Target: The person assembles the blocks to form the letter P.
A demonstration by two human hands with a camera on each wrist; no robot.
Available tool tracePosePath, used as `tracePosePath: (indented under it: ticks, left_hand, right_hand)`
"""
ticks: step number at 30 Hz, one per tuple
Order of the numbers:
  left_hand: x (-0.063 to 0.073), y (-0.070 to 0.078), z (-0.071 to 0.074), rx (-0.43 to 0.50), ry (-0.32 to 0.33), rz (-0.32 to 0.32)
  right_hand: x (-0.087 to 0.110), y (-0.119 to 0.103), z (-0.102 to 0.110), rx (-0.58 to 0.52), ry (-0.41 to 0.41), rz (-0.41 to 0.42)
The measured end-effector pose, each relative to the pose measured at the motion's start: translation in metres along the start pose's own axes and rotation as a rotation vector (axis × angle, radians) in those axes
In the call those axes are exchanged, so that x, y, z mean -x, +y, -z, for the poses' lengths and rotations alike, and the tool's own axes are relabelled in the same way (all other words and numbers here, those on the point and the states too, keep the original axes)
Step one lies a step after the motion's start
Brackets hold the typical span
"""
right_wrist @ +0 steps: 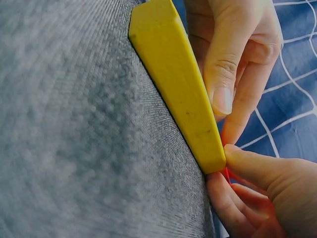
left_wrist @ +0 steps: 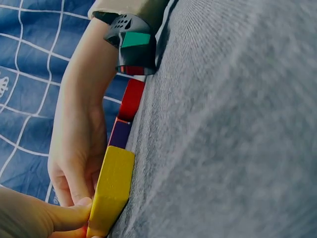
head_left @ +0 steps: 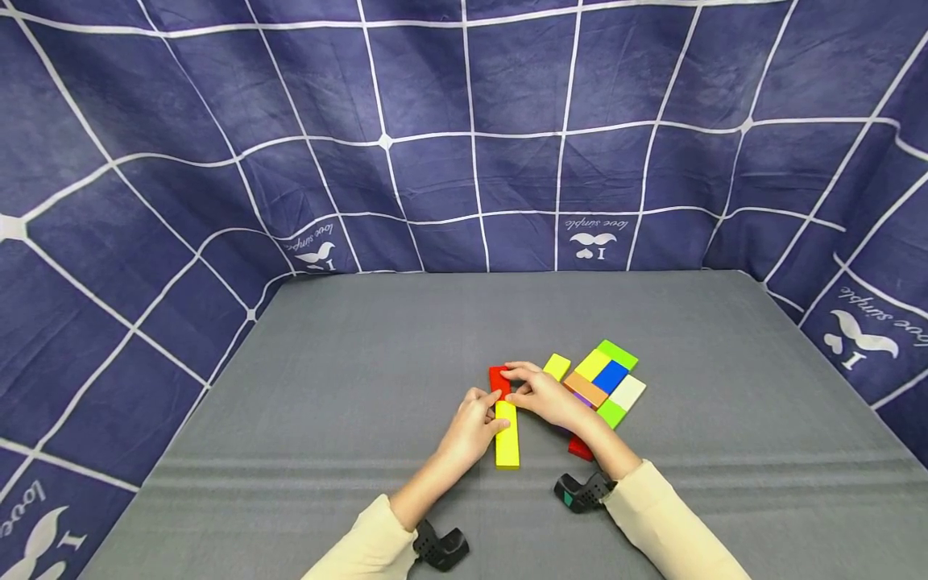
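Note:
Two wooden blocks lie end to end on the grey cloth: a long yellow block (head_left: pixel 507 447) nearer the person and a red block (head_left: pixel 498 376) beyond it. My right hand (head_left: pixel 547 398) pinches the red block between thumb and fingers, close to the joint. From the other side, my left hand (head_left: pixel 466 430) touches the pair, its index finger at the joint and its thumb against the yellow block. In the right wrist view the yellow block (right_wrist: pixel 181 89) shows its side, while fingers hide most of the red one. The left wrist view shows the yellow block (left_wrist: pixel 111 186) beside the left thumb.
Right of the hands is a flat cluster of coloured blocks, among them a blue block (head_left: pixel 611 376) and a white block (head_left: pixel 627 392). A loose yellow block (head_left: pixel 557 366) and a partly covered red block (head_left: pixel 581 448) lie nearby. A blue curtain (head_left: pixel 435 177) surrounds the grey surface.

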State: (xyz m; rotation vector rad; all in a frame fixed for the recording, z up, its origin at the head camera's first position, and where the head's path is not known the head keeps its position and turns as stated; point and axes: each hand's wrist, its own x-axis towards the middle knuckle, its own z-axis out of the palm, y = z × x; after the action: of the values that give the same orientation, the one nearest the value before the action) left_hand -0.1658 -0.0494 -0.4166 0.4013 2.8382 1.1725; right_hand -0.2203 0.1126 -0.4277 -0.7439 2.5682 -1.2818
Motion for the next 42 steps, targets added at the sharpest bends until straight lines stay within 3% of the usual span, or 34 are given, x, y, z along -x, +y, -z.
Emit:
tracePosePath:
  ticks: [13, 20, 27, 34, 42]
  left_hand:
    - [0.0013, 0.0019, -0.003, -0.014, 0.035, 0.022]
    - [0.0005, 0.0022, -0.0017, -0.027, 0.016, 0.042]
    - [0.0029, 0.0038, -0.0018, -0.043, 0.039, 0.003]
    - [0.0028, 0.0041, -0.0025, -0.047, 0.051, 0.017]
    - [0.0022, 0.0021, -0.0018, -0.044, 0.062, -0.014]
  right_hand:
    - [0.0024, -0.0035, 0.0, 0.062, 0.03, 0.02]
    - [0.0027, -0.0045, 0.0002, 0.064, 0.019, 0.017]
    - [0.0025, -0.0049, 0.0031, 0.069, 0.003, 0.024]
    - [0.0021, -0.0032, 0.0021, 0.072, -0.006, 0.04]
    - [0.0023, -0.0033, 0.0036, 0.038, -0.027, 0.036]
